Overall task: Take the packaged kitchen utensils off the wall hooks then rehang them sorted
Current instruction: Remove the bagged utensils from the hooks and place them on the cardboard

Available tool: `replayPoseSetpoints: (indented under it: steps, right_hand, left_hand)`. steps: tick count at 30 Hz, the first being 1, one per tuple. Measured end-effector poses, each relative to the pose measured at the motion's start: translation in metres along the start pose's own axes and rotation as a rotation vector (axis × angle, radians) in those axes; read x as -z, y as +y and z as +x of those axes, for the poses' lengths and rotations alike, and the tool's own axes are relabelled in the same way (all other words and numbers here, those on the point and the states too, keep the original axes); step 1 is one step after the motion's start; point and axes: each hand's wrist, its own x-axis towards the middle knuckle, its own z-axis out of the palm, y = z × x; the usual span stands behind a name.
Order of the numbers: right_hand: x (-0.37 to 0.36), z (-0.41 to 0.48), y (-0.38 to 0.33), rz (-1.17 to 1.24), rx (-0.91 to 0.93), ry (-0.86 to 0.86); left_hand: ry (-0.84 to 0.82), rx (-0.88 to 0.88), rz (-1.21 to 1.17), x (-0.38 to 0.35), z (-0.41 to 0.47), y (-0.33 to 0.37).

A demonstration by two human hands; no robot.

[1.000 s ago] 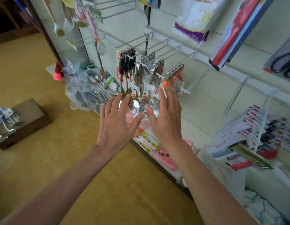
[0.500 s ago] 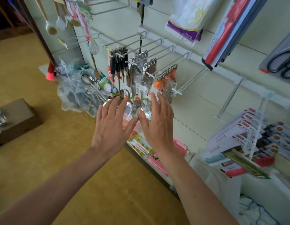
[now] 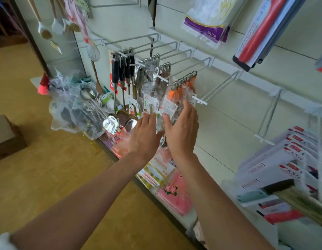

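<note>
— What hangs on the wall panel (image 3: 228, 98)?

— Wire hooks (image 3: 190, 69) in a row, with packaged utensils (image 3: 150, 101) on four of them: black-handled ladles (image 3: 118, 73) at the left, orange-handled packs (image 3: 176, 98) at the right.

— And the hands?

— Both spread, fingers straight, gripping nothing. The right hand (image 3: 181, 130) lies against the orange-handled packs. The left hand (image 3: 144, 134) is just beside it, under the middle packs; whether it touches them I can't tell.
</note>
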Motion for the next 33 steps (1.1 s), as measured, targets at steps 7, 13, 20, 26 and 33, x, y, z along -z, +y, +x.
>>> replayPoseSetpoints:
  steps: [7,13,20,26,33]
  right_hand:
    - [-0.04,0.021,0.015,-0.045,0.037,-0.003]
    - [-0.028,0.034,0.007,0.122,0.011,0.01]
    - [-0.024,0.045,0.002,0.249,-0.146,-0.018]
    - [-0.023,0.043,-0.003,0.234,-0.146,-0.016]
    - [-0.027,0.035,-0.012,0.371,-0.088,0.038]
  left_hand:
    - [-0.019,0.214,-0.327,-0.061,0.051,-0.005]
    - [0.026,0.334,-0.496,-0.058,0.067,0.0]
    - [-0.023,0.32,-0.513,-0.052,0.071,0.001]
    - [0.01,0.309,-0.466,-0.041,0.069,-0.004]
    - [0.097,0.278,-0.499,-0.032,0.052,-0.011]
